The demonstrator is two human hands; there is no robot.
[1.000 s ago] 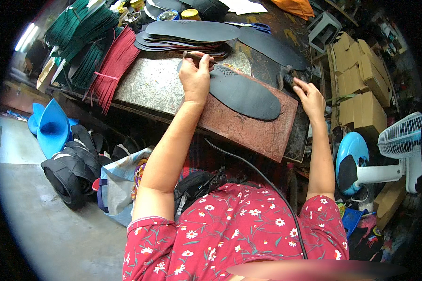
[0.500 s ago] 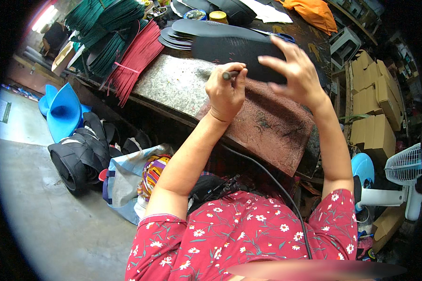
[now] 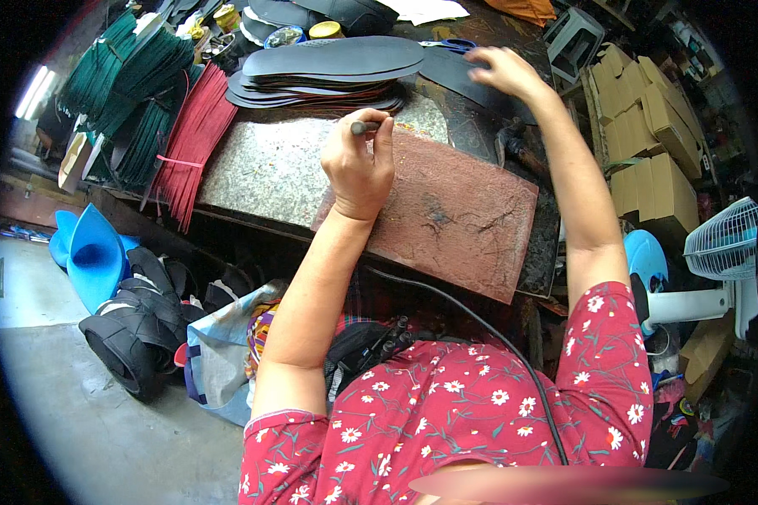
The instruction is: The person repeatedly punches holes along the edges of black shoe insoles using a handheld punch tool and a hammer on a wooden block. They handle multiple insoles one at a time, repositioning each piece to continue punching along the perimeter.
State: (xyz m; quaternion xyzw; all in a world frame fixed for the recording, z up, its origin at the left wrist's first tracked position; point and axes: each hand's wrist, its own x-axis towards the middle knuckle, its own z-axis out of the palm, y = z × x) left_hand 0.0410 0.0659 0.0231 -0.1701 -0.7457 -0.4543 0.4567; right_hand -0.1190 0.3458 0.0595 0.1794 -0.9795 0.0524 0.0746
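Observation:
My left hand point(image 3: 358, 168) is closed around a short, round, dark rod like a hand punch point(image 3: 364, 128), its blunt end poking out beside the thumb. It is over the left edge of a worn reddish-brown slab point(image 3: 455, 215). My right hand point(image 3: 507, 72) is stretched to the far right, fingers apart and slightly blurred, with nothing visible in it. Below and left of it lies a flat black sole-shaped piece point(image 3: 455, 74); I cannot tell whether the fingers touch it. Blue-handled scissors point(image 3: 458, 45) lie just beyond. A pile of black sole-shaped pieces point(image 3: 328, 63) sits left of these.
A speckled stone slab point(image 3: 261, 172) adjoins the brown one. What looks like a hammer point(image 3: 522, 150) lies at its right. Bundles of red strips point(image 3: 195, 139) and green strips point(image 3: 101, 76) stand at left. Cardboard boxes point(image 3: 648, 118) and a white fan point(image 3: 720, 240) are at right.
My right hand has moved away to the far right. The black piece that was blurred between my hands now lies on the table there. The left hand still grips the punch.

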